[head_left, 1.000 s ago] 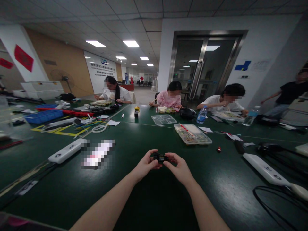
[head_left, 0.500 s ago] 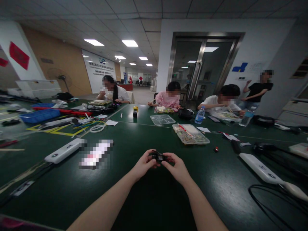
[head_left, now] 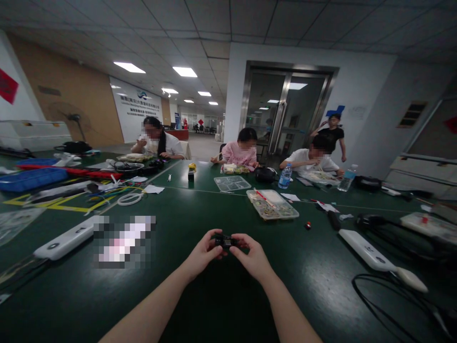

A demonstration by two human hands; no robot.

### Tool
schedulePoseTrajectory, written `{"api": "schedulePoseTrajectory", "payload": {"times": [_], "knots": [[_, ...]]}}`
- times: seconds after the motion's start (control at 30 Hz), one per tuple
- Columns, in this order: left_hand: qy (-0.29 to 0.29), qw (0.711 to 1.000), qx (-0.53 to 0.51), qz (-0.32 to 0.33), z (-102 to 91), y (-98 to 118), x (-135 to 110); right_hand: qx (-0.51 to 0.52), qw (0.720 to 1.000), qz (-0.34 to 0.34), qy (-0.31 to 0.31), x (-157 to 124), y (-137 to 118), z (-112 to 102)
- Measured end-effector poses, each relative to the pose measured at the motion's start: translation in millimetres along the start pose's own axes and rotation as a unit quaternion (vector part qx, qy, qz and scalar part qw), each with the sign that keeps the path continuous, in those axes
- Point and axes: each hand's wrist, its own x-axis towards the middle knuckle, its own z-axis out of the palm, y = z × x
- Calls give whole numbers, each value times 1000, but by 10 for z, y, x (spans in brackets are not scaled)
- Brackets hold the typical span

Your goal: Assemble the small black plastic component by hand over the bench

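Both of my hands meet just above the dark green table (head_left: 200, 209) in the lower middle of the view. My left hand (head_left: 204, 253) and my right hand (head_left: 250, 257) pinch a small black part (head_left: 224, 240) between their fingertips, one hand at each end. The fingers of both hands are curled closed around it. What the part is in detail is too small to make out.
A clear compartment tray (head_left: 272, 205) with small pieces and an empty tray (head_left: 232, 183) lie beyond my hands. White power strips lie at left (head_left: 67, 237) and right (head_left: 367, 250), with black cables (head_left: 385, 295) at right. Three people sit at the far edge; another stands by the glass door.
The view has swung to the right and tilted slightly, so the table items shifted left. My hands still hold the small black part together. The standing person moved left toward the door.
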Motion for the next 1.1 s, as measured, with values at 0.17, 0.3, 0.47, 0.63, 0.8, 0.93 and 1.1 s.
{"api": "schedulePoseTrajectory", "payload": {"times": [0.17, 0.3, 0.47, 0.63, 0.8, 0.93, 1.1], "knots": [[8, 1000, 1, -10, 20, 35, -8, 1, 1000, -6, 1, -9, -8, -3], [6, 1000, -1, -6, 11, 16, -1, -3, 1000, -5, -4, -18, -42, -4], [4, 1000, -2, -1, -3, -23, 18, -12, 1000, -21, 7, -25, -68, 6], [-17, 1000, -3, -3, 16, -14, 13, -21, 999, -45, 9, -25, -45, 24], [-29, 999, 1, -15, 30, 12, 9, -6, 999, -49, 9, -19, -31, 42], [-25, 1000, 0, -10, 36, 14, 7, -3, 999, -50, 8, -23, -52, 39], [-19, 1000, 1, -12, 60, 39, -13, -8, 999, -44, -7, -27, -49, 22]]}}
